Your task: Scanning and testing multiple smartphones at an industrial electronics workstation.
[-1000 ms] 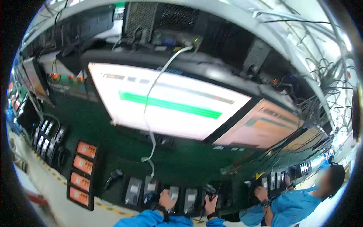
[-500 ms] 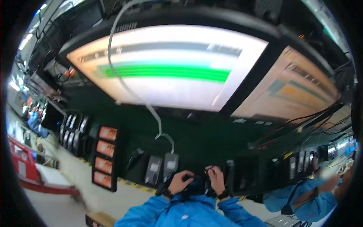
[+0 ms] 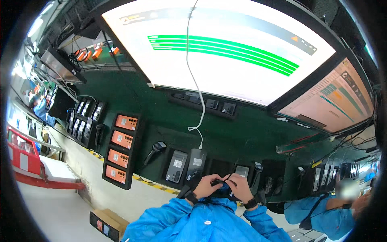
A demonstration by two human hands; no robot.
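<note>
My left hand and my right hand are together at the table's near edge, fingers closed on a thin black cord-like item. What else they hold is hidden. Just left of them, a grey phone with a white label lies in a black tray, and beside it a grey device has a white cable plugged into its far end. Behind my right hand, another grey device with a label is partly covered. A black handheld scanner lies farther left.
At left, a black tray holds several orange phones; beyond it is a rack of labelled devices. A large monitor and a second screen stand behind. A co-worker's blue sleeve is at right. Another scanner stands nearby.
My hands, apart before, have come together, with the right hand now on the black cord-like item. The view has shifted, moving the screen up and right.
</note>
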